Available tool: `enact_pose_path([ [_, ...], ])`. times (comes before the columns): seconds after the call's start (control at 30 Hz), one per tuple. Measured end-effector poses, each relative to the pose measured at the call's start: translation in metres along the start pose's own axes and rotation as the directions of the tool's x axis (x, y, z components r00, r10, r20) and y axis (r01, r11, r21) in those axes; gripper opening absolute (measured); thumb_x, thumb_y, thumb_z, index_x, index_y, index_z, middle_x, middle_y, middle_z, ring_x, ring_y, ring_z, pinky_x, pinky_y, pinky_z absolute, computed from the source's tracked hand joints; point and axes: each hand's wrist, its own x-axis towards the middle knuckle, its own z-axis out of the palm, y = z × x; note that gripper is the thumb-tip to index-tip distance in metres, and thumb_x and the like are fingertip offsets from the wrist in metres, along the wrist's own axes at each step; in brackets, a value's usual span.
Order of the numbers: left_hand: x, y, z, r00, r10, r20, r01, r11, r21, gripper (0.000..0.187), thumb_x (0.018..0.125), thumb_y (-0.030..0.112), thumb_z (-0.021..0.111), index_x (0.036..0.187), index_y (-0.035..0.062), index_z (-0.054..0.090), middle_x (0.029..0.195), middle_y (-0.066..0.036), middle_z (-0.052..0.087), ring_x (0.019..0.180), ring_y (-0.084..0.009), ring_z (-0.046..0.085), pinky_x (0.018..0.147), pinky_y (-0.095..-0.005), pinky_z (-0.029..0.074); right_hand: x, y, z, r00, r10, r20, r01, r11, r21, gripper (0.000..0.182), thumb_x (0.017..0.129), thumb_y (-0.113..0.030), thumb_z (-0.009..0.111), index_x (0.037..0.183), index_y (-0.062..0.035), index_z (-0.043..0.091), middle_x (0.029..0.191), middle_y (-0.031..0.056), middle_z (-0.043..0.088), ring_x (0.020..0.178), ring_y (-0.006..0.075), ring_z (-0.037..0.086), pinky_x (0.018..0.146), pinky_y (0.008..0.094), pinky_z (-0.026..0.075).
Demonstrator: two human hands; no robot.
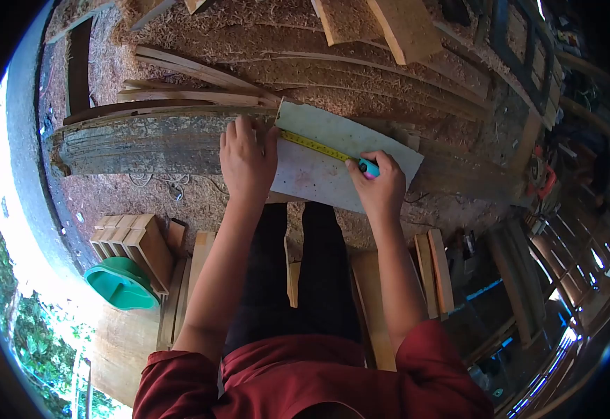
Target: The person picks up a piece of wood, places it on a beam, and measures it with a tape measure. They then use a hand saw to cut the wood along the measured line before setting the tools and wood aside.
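Markings on the narrow yellow measuring blade are too small to read, and its far left tip is lost beside the thumb of the left hand. That hand's fingers curl down out of sight, so I cannot tell whether its grip pinches the tip or merely rests there. The right hand's grip is clamped around the rounded turquoise tape measure, covering much of its casing. The tape measure sits over the right part of a pale grey, flat, rectangular board, with the blade drawn out straight to the board's left edge.

The board, smooth but speckled with brownish stains, lies askew across a long, weathered wooden surface, hiding its middle; the exposed left stretch is rough, streaked and flaking. At far right, a red object is too dim to identify. Angular timber pieces at the top are cut off by the frame.

Curly, tan wood shavings thickly cover the ground beyond. Lower left, a glossy green plastic basin with a curved rim stands near a boxy, pale brown wooden stack.
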Motion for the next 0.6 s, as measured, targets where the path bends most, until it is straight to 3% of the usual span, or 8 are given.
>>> enact_pose_path([
  [0.07, -0.004, 0.005, 0.003, 0.990, 0.037, -0.134, -0.035, 0.999, 0.018, 0.017, 0.101, 0.018, 0.075, 0.108, 0.0065, 0.065, 0.105, -0.018, 0.064, 0.099, -0.0437, 0.063, 0.092, -0.0551, 0.051, 0.001, 0.001, 0.001, 1.000, -0.027, -0.012, 0.027, 0.999, -0.030, 0.029, 0.084, -0.027, 0.094, 0.094, -0.0044, 0.077, 0.090, 0.0162, 0.078, 0.086, 0.0374, 0.077, 0.077, 0.0464, 0.061],
  [0.1, -0.007, 0.008, 0.005, 0.991, 0.048, -0.126, -0.046, 0.999, 0.020, 0.017, 0.101, 0.018, 0.075, 0.108, 0.0065, 0.065, 0.105, -0.018, 0.064, 0.099, -0.0437, 0.063, 0.092, -0.0551, 0.051, 0.002, 0.001, 0.000, 1.000, -0.015, -0.018, 0.015, 1.000, -0.026, 0.029, 0.084, -0.027, 0.094, 0.094, -0.0044, 0.077, 0.090, 0.0162, 0.078, 0.086, 0.0374, 0.077, 0.077, 0.0464, 0.061],
  [0.17, -0.018, 0.015, 0.013, 0.982, 0.113, -0.154, -0.107, 0.993, 0.045, 0.019, 0.099, 0.012, 0.075, 0.117, 0.0086, 0.070, 0.117, -0.015, 0.068, 0.114, -0.0392, 0.064, 0.103, -0.0511, 0.049, 0.004, 0.002, -0.001, 0.999, -0.052, -0.013, 0.052, 0.998, -0.027, 0.029, 0.084, -0.026, 0.093, 0.092, -0.0047, 0.076, 0.086, 0.0165, 0.077, 0.084, 0.0378, 0.077, 0.077, 0.0467, 0.061],
  [0.2, -0.025, 0.018, 0.017, 0.982, 0.120, -0.143, -0.115, 0.992, 0.042, 0.019, 0.099, 0.012, 0.075, 0.117, 0.0086, 0.070, 0.117, -0.015, 0.068, 0.114, -0.0392, 0.064, 0.103, -0.0511, 0.049, 0.005, 0.003, -0.001, 0.999, -0.039, -0.018, 0.039, 0.999, -0.028, 0.029, 0.084, -0.026, 0.093, 0.092, -0.0047, 0.076, 0.086, 0.0165, 0.077, 0.084, 0.0378, 0.077, 0.077, 0.0467, 0.061],
  [0.27, -0.039, 0.022, 0.030, 0.963, 0.223, -0.153, -0.208, 0.972, 0.108, 0.026, 0.099, 0.013, 0.074, 0.125, 0.0114, 0.074, 0.131, -0.011, 0.071, 0.129, -0.0362, 0.063, 0.110, -0.0504, 0.046, 0.008, 0.003, -0.002, 0.996, -0.089, -0.007, 0.089, 0.994, -0.061, 0.030, 0.084, -0.028, 0.093, 0.090, -0.0050, 0.073, 0.082, 0.0162, 0.076, 0.079, 0.0373, 0.077, 0.075, 0.0464, 0.061],
  [0.37, -0.050, 0.014, 0.046, 0.958, 0.242, -0.155, -0.220, 0.964, 0.150, 0.030, 0.101, 0.017, 0.073, 0.131, 0.0158, 0.077, 0.142, -0.008, 0.071, 0.137, -0.0350, 0.062, 0.115, -0.0506, 0.043, 0.014, -0.002, -0.006, 0.999, -0.027, 0.041, 0.032, 0.991, -0.131, 0.034, 0.084, -0.032, 0.092, 0.089, -0.0054, 0.071, 0.078, 0.0159, 0.076, 0.075, 0.0364, 0.077, 0.073, 0.0463, 0.062],
  [0.6, -0.052, 0.012, 0.052, 0.935, 0.325, -0.138, -0.275, 0.915, 0.295, 0.034, 0.100, 0.031, 0.073, 0.132, 0.0205, 0.078, 0.144, -0.004, 0.070, 0.141, -0.0367, 0.060, 0.115, -0.0516, 0.037, 0.017, 0.022, -0.023, 0.997, 0.021, 0.077, -0.009, 0.989, -0.151, 0.041, 0.086, -0.039, 0.092, 0.093, -0.0059, 0.068, 0.085, 0.0179, 0.078, 0.081, 0.0393, 0.079, 0.072, 0.0465, 0.062],
])
